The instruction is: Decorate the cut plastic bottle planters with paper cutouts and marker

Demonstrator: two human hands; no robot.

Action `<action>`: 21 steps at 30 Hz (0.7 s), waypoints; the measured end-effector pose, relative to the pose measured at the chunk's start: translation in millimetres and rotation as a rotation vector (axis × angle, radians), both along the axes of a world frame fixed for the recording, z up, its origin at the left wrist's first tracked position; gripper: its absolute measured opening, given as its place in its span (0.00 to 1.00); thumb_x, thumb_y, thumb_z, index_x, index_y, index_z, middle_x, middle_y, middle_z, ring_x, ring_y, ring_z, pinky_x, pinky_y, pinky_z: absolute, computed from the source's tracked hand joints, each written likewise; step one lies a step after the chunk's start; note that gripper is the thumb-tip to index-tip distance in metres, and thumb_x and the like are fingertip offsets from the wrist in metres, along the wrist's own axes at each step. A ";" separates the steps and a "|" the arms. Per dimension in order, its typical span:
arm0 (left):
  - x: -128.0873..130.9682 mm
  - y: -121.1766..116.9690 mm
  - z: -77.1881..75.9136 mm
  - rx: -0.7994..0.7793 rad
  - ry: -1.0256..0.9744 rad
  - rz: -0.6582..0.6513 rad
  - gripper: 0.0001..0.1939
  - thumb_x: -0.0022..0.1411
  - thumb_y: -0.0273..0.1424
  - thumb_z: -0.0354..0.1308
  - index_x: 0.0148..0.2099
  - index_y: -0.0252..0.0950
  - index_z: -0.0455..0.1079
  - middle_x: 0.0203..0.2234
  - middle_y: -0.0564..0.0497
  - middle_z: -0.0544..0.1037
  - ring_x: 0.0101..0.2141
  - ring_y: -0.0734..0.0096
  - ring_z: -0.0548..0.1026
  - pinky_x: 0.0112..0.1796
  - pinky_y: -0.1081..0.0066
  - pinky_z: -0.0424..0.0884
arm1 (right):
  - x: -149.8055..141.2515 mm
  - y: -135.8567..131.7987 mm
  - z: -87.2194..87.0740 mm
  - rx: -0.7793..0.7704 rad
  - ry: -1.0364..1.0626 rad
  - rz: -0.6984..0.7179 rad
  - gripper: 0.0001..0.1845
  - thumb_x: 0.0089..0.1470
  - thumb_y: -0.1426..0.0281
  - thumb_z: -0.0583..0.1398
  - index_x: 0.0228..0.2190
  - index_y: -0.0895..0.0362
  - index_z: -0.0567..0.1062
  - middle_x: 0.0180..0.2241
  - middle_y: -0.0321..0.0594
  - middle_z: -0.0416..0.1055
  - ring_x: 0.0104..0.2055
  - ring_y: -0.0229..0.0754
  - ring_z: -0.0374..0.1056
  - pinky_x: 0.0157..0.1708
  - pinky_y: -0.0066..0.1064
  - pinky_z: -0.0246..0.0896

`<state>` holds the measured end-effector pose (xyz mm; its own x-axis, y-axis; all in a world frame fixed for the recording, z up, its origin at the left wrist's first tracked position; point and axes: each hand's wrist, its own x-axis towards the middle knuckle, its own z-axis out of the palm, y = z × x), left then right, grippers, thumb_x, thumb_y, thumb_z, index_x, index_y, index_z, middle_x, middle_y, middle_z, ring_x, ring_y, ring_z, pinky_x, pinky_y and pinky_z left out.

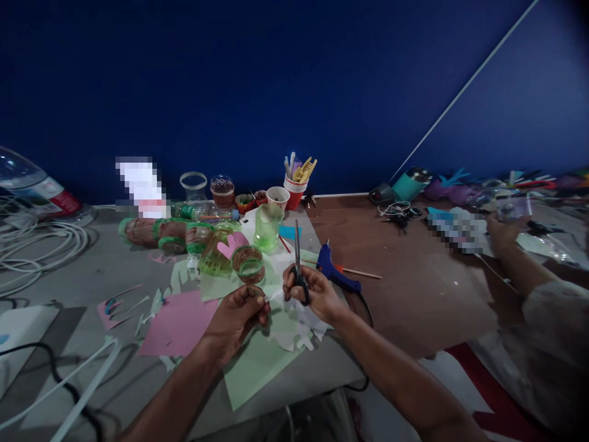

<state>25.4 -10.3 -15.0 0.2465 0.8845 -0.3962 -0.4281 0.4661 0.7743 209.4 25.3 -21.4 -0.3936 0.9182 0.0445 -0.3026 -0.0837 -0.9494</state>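
Note:
My right hand (pixel 313 293) is closed round the black handles of a pair of scissors (pixel 298 261), blades pointing up and away. My left hand (pixel 239 319) is pinched on a small white paper scrap (pixel 275 296) held between the two hands. Both hands hover over a pale green paper sheet (pixel 257 362) and white paper cut-outs (pixel 299 328). A pink sheet (pixel 177 325) lies to the left of my left hand.
Cut green plastic bottles and cups (pixel 216 248) stand behind the hands, beside a blue glue gun (pixel 334 270) and a red cup of tools (pixel 295 184). White cables (pixel 41 245) lie at the left. Another person's arm (pixel 519 264) reaches in at the right.

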 end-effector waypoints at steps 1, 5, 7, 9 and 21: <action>-0.5 -0.5 0.0 0.009 -0.020 0.003 0.13 0.48 0.32 0.67 0.30 0.33 0.66 0.19 0.55 0.74 0.18 0.81 0.68 0.24 0.77 0.67 | 0.2 -1.3 2.1 0.027 -0.025 0.004 0.17 0.40 0.60 0.68 0.25 0.58 0.68 0.29 0.35 0.62 0.28 0.34 0.61 0.28 0.26 0.55; -2.0 -1.9 1.0 0.049 -0.075 0.025 0.12 0.48 0.31 0.67 0.31 0.34 0.66 0.19 0.55 0.75 0.18 0.80 0.69 0.24 0.77 0.67 | 2.9 -5.8 11.6 0.161 -0.158 0.117 0.21 0.39 0.59 0.68 0.28 0.56 0.64 0.31 0.35 0.58 0.31 0.36 0.60 0.32 0.28 0.56; -2.6 -2.3 2.0 0.059 -0.085 0.047 0.12 0.48 0.30 0.67 0.31 0.34 0.66 0.19 0.55 0.75 0.18 0.80 0.69 0.24 0.77 0.67 | 4.3 -6.4 13.8 0.260 -0.240 0.173 0.23 0.38 0.58 0.67 0.30 0.56 0.63 0.33 0.36 0.57 0.33 0.37 0.59 0.34 0.30 0.56; -2.9 -2.7 3.4 0.065 -0.079 0.076 0.12 0.48 0.31 0.67 0.31 0.34 0.66 0.19 0.55 0.74 0.18 0.80 0.68 0.24 0.77 0.67 | 4.8 -6.4 13.1 0.386 -0.345 0.164 0.21 0.39 0.59 0.66 0.29 0.55 0.62 0.33 0.36 0.56 0.34 0.38 0.57 0.35 0.31 0.55; -5.8 -1.9 2.9 0.242 -0.045 0.243 0.06 0.52 0.28 0.63 0.29 0.35 0.67 0.19 0.58 0.70 0.18 0.82 0.66 0.23 0.78 0.61 | 4.5 -11.4 5.6 0.801 -0.806 0.015 0.16 0.36 0.67 0.57 0.32 0.55 0.60 0.34 0.41 0.59 0.34 0.44 0.57 0.31 0.34 0.54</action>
<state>19.6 -12.2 -12.2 0.0297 0.9865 -0.1608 -0.5402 0.1512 0.8279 213.8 13.9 -15.7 -0.5837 0.7346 0.3459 0.4163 0.6366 -0.6492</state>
